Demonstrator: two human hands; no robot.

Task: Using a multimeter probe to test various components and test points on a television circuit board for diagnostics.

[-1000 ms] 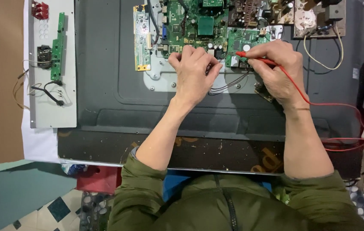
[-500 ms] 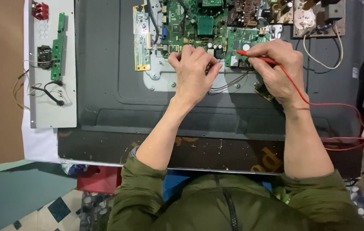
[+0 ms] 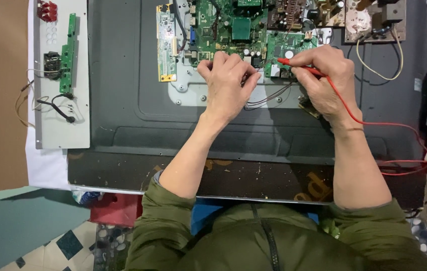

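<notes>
Dark back panel (image 3: 123,100) fills the bench; right hand (image 3: 323,80) pinches a red probe (image 3: 298,66), left hand (image 3: 228,83) curls fingertips onto the green circuit board (image 3: 223,30). Slipping, the tip could bridge neighbouring contacts.

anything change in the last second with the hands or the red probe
Nothing visibly changed. The right hand still pinches the red probe with its tip on the green circuit board, and the left hand still rests with its fingertips at the board's lower edge. The red lead still trails off to the right, and the grey side panel with its small board lies as before.
</notes>
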